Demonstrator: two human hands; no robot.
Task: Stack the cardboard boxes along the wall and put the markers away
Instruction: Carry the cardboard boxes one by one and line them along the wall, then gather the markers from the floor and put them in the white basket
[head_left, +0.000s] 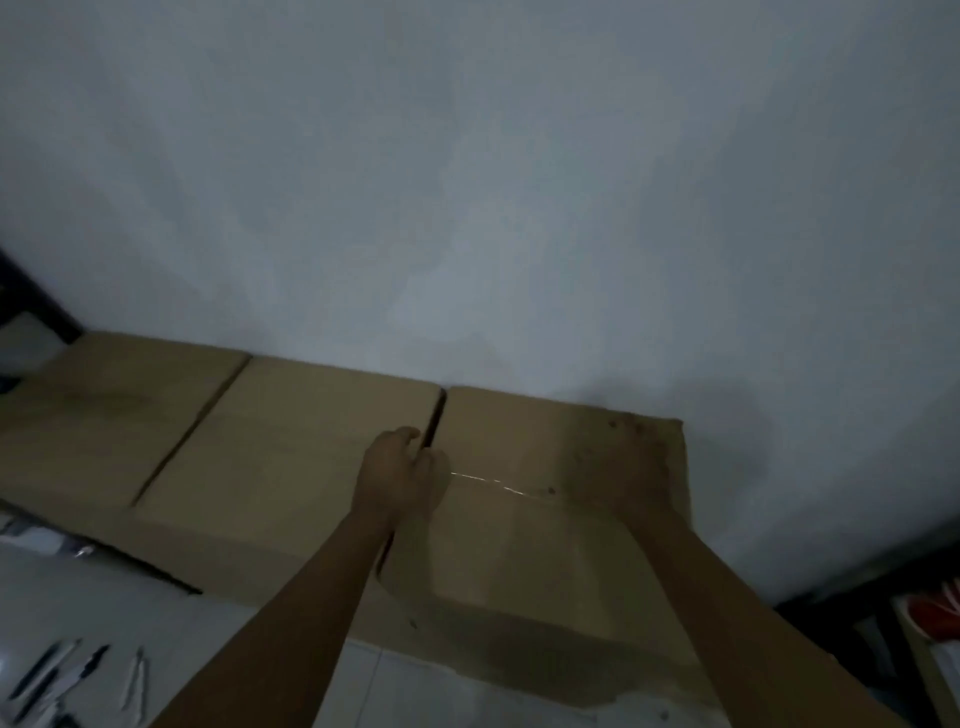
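Pressing against the pale wall (467, 208), the right-hand plain brown cardboard box (519, 519) is sitting last in a row of three, with the middle brown cardboard box (291, 441) just beside it across a narrow dark gap and the left brown cardboard box (119, 405) beyond that. The left hand (400, 473) is resting at that gap, fingers curled over the box's left top edge, probably to nudge it flush with its neighbour. The right hand (623, 462) is lying spread flat on the far right of the lid, seemingly to steady it. A strip of clear tape (493, 483) is glinting between the hands. On the pale floor (156, 613) at near left, several dark and white markers (62, 675) are lying loose, apparently waiting to be put away.
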